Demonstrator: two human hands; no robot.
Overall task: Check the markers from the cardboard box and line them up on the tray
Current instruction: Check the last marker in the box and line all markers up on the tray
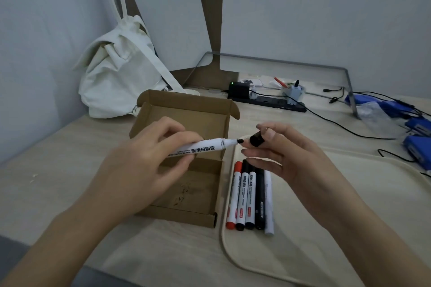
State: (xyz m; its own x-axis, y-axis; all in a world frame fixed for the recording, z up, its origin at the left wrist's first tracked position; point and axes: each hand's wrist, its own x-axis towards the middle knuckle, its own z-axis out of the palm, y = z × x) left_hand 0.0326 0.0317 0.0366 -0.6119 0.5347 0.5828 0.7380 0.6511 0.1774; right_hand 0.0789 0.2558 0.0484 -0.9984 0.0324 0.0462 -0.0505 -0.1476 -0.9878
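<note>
The whiteboard marker [205, 147] is hovering uncapped over the empty cardboard box [186, 165], the left hand [140, 165] gripping its barrel while the right hand [284, 156] is pinching the black cap [256, 139] just beside the tip. Five markers [249, 196] are lying on the tray [326, 228]. A misaligned recapping risks inking fingers.

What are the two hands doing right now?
Left hand: closed on the uncapped marker.
Right hand: pinching the black cap, other fingers spread.
</note>
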